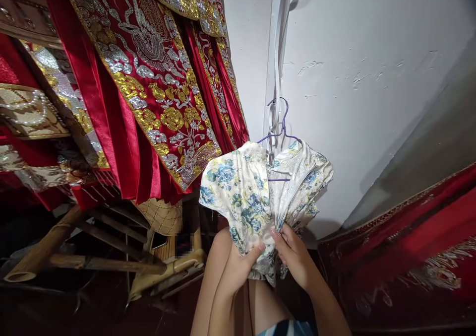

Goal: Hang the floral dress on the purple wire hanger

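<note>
Single head-worn view, looking forward and down (close in), facing a white wall (372, 78) corner

Dress (256, 192) on hanger (279, 130), embroidered robes (148, 88) left, wall (372, 78) behind

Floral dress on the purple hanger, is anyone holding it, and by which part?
Yes. Both hands grip the floral dress by its bunched lower fabric: left hand, right hand. It hangs on the purple hanger.
</note>
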Motion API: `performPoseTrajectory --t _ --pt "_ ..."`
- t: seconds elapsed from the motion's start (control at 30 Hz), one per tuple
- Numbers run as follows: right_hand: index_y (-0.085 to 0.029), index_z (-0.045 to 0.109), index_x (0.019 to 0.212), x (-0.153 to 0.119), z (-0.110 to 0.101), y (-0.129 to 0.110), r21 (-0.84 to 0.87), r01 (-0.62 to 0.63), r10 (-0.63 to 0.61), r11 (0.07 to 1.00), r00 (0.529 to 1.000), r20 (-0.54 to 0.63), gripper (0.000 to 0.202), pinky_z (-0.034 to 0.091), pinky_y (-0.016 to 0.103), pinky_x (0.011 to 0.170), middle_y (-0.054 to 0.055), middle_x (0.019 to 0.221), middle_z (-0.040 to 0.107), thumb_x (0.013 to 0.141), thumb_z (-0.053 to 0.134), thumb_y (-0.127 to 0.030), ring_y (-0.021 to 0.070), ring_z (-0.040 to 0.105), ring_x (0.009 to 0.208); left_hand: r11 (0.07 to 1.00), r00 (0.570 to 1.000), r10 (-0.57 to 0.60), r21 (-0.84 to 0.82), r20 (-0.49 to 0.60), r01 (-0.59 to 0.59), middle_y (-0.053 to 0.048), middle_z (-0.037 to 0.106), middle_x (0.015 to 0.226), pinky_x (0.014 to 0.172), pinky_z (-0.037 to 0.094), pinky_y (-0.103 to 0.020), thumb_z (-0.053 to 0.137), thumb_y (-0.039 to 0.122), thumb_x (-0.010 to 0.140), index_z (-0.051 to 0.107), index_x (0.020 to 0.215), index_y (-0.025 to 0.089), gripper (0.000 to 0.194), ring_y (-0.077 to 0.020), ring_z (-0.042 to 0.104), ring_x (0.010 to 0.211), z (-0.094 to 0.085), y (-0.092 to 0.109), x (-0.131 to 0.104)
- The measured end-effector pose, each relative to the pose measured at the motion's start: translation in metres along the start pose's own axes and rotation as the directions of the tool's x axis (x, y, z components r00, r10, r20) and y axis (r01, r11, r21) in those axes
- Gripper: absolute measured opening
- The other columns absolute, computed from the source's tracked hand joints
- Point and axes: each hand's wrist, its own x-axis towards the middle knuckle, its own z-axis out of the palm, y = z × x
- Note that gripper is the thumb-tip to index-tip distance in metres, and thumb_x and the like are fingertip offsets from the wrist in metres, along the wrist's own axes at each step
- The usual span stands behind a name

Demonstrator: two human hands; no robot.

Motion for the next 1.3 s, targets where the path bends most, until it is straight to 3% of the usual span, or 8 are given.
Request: performPoseTrajectory --t 0.2,0.5,0.63,0.7,0.77,0.83,1.0,1.3 --pt "-0.021 0.046 0.071 0.001 -0.004 -0.004 0.109 -0.096 0.082 0.989 0.988 0.132 0.04 0.034 0.026 0.052 -0.003 0.056 0.054 0.094 0.051 -0.054 0.0114 0.045 0.049 0.994 0.989 0.02 0.11 -0.148 -0.003 -0.016 0.067 0.13 0.112 0.041 -0.047 0.082 0.041 0.072 0.058 0.133 0.015 0.071 -0.0341 0.058 0.127 -0.021 0.0 0.001" --pt "-0.022 0.038 0.06 -0.002 -0.01 -0.003 0.089 -0.061 0.059 0.994 0.998 0.025 0.052 0.031 0.026 0.051 -0.006 0.047 0.039 0.09 0.056 -0.061 0.0104 0.039 0.047 0.996 0.997 -0.074 -0.04 0.029 0.075 -0.014 0.063 0.135 0.11 0.043 -0.043 0.081 0.045 0.072 0.056 0.138 0.018 0.076 -0.0315 0.059 0.125 0.001 -0.008 -0.002" --pt "-0.019 0.052 0.059 -0.003 -0.016 -0.003 0.145 -0.053 0.05 0.988 0.998 0.026 0.05 0.031 0.026 0.05 -0.003 0.048 0.048 0.091 0.057 -0.058 0.0106 0.041 0.046 1.0 0.988 -0.01 -0.022 -0.156 0.006 -0.017 0.067 0.125 0.105 0.046 -0.044 0.08 0.048 0.07 0.06 0.126 0.013 0.069 -0.0336 0.063 0.117 0.003 -0.017 0.009" --pt "-0.019 0.057 0.062 -0.002 -0.016 -0.003 0.182 -0.059 0.062 0.982 0.998 -0.011 0.048 0.031 0.025 0.049 -0.002 0.048 0.05 0.09 0.058 -0.057 0.011 0.042 0.046 0.993 0.899 0.115 0.068 -0.423 -0.095 -0.018 0.064 0.126 0.104 0.046 -0.045 0.077 0.048 0.073 0.057 0.125 0.013 0.066 -0.0332 0.061 0.118 0.007 -0.02 0.012" --pt "-0.018 0.059 0.063 0.0 -0.014 -0.004 0.195 -0.068 0.076 0.978 0.997 -0.034 0.048 0.031 0.025 0.048 -0.001 0.048 0.052 0.088 0.059 -0.058 0.0112 0.042 0.045 0.938 0.684 0.345 0.259 -0.643 -0.23 -0.018 0.053 0.139 0.109 0.041 -0.044 0.073 0.042 0.079 0.05 0.13 0.017 0.061 -0.0313 0.052 0.129 0.015 -0.024 0.012" --pt "-0.017 0.062 0.065 0.001 -0.009 -0.005 0.189 -0.083 0.088 0.978 0.996 -0.019 0.048 0.031 0.025 0.047 0.0 0.049 0.056 0.088 0.058 -0.059 0.0112 0.042 0.044 0.834 0.561 0.55 0.44 -0.618 -0.334 -0.015 0.048 0.142 0.112 0.036 -0.042 0.07 0.032 0.083 0.05 0.128 0.022 0.051 -0.0283 0.046 0.134 0.026 -0.027 0.009" --pt "-0.017 0.067 0.071 -0.001 0.006 -0.01 0.216 -0.034 0.037 0.976 0.999 -0.01 0.045 0.032 0.025 0.046 -0.001 0.048 0.054 0.088 0.058 -0.058 0.0111 0.042 0.043 0.876 0.9 0.411 0.334 -0.146 -0.346 -0.01 0.066 0.109 0.094 0.047 -0.037 0.056 0.031 0.093 0.063 0.114 0.019 0.025 -0.025 0.062 0.104 0.043 -0.034 0.01" --pt "-0.017 0.063 0.063 0.013 -0.007 -0.04 0.302 0.03 0.03 0.953 0.981 -0.192 0.04 0.029 0.025 0.044 -0.002 0.042 0.051 0.083 0.066 -0.051 0.0093 0.037 0.039 0.858 0.931 0.362 0.376 0.038 -0.349 -0.007 0.065 0.087 0.078 0.043 -0.03 0.045 0.036 0.1 0.063 0.09 0.018 0.027 -0.021 0.059 0.085 0.043 -0.024 0.007"
